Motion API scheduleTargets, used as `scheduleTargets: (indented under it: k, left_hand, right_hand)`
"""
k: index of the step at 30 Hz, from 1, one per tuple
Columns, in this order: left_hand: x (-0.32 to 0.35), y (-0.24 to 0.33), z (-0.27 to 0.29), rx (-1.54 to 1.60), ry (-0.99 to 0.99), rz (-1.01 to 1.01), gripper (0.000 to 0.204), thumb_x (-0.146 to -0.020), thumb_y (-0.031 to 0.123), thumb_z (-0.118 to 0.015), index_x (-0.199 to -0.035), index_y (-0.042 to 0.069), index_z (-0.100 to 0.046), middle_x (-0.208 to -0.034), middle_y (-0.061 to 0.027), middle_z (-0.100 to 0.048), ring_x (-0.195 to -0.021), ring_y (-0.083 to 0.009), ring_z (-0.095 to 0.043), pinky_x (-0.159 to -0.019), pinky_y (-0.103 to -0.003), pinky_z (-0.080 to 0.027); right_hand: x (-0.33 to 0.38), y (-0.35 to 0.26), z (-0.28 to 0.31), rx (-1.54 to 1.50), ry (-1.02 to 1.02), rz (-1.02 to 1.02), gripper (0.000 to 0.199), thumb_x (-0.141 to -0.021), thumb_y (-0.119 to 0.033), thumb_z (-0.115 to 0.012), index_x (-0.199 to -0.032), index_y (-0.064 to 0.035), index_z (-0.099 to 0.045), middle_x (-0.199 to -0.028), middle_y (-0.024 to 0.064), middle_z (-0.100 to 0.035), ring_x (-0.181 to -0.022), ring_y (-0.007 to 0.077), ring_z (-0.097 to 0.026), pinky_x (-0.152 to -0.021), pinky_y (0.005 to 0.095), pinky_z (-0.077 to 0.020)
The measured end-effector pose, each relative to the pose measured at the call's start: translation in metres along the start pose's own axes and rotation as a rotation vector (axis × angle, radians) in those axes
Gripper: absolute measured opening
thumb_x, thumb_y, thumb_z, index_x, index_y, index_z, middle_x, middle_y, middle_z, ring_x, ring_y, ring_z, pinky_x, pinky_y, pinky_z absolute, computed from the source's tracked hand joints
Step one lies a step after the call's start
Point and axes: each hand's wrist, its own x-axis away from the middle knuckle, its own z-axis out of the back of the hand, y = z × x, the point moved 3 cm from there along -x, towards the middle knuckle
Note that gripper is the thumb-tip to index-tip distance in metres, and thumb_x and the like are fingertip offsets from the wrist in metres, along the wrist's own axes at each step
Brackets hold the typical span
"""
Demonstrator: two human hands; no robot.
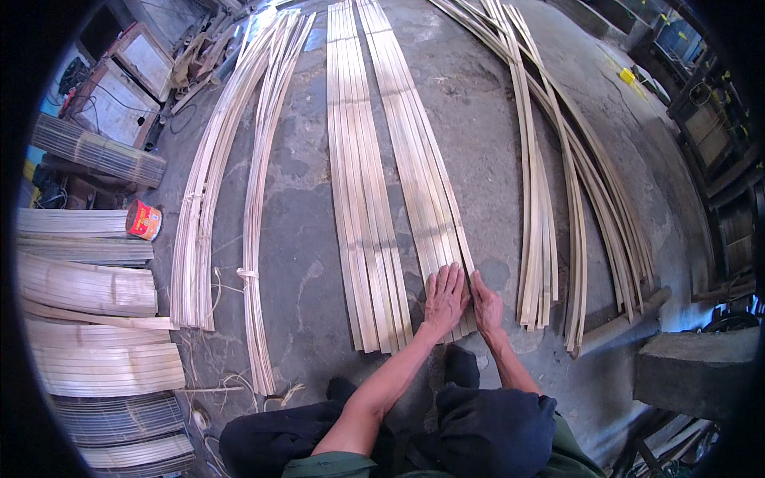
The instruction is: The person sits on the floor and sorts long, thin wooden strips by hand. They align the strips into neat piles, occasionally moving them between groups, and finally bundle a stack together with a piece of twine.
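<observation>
Two rows of flat, pale bamboo strips lie lengthwise on the floor in front of me. My left hand point(446, 297) rests flat, palm down, across the near end of the right row point(433, 215), its fingers stretched forward. Beside it, my right hand point(487, 304) is closed at the row's right edge, on the outermost bamboo strip point(460, 227). A narrow dark gap parts that strip from its neighbours farther up. My right fingertips are partly hidden. The left row point(362, 215) lies untouched, a wedge of bare floor between the two rows.
Tied bundles of strips point(209, 207) lie at left, and loose strips point(534, 239) fan out at right over a wooden pole point(621, 325). Stacked slat bundles point(103, 366) and a red tin point(144, 220) line the left side. A concrete block point(697, 370) stands at near right.
</observation>
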Motion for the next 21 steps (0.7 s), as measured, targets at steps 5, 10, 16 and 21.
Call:
scheduleTargets:
  k: [5,10,16,21]
  left_hand:
    - [0.004,-0.003,-0.003,0.009,-0.019,0.008,0.068,-0.091,0.033,-0.053,-0.147,0.003,-0.030,-0.156,-0.0118,-0.023,-0.145,-0.0300,-0.018,-0.118,-0.049,-0.011]
    - [-0.001,-0.001,-0.004,0.028,-0.016,0.004,0.068,-0.091,0.032,-0.053,-0.147,0.003,-0.029,-0.156,-0.0131,-0.022,-0.145,-0.0308,-0.017,-0.118,-0.049,-0.010]
    - [-0.002,-0.002,-0.006,0.033,-0.033,0.021,0.067,-0.091,0.032,-0.052,-0.147,0.002,-0.029,-0.156,-0.0136,-0.022,-0.145,-0.0307,-0.017,-0.118,-0.049,-0.010]
    - [-0.004,-0.005,0.005,0.144,0.018,0.034,0.056,-0.088,0.025,-0.056,-0.138,0.003,-0.043,-0.150,-0.0145,-0.034,-0.141,-0.0309,-0.026,-0.117,-0.048,-0.016]
  right_hand:
    - [0.004,-0.019,0.008,0.194,-0.047,-0.063,0.038,-0.095,-0.027,-0.054,-0.132,-0.0187,-0.057,-0.086,0.0220,-0.056,-0.080,0.0405,-0.060,-0.068,0.0483,-0.0477]
    - [0.001,-0.022,0.010,0.200,-0.034,-0.130,0.037,-0.095,-0.030,-0.054,-0.131,-0.0220,-0.058,-0.088,0.0177,-0.054,-0.083,0.0368,-0.059,-0.069,0.0464,-0.0478]
    - [-0.002,-0.020,0.008,0.303,-0.070,-0.162,0.037,-0.095,-0.032,-0.053,-0.131,-0.0260,-0.058,-0.096,0.0137,-0.056,-0.092,0.0324,-0.060,-0.073,0.0455,-0.0512]
    - [0.002,-0.024,0.007,0.315,0.053,-0.104,0.037,-0.093,-0.030,-0.055,-0.129,-0.0202,-0.059,-0.095,0.0127,-0.058,-0.092,0.0314,-0.060,-0.074,0.0449,-0.0510]
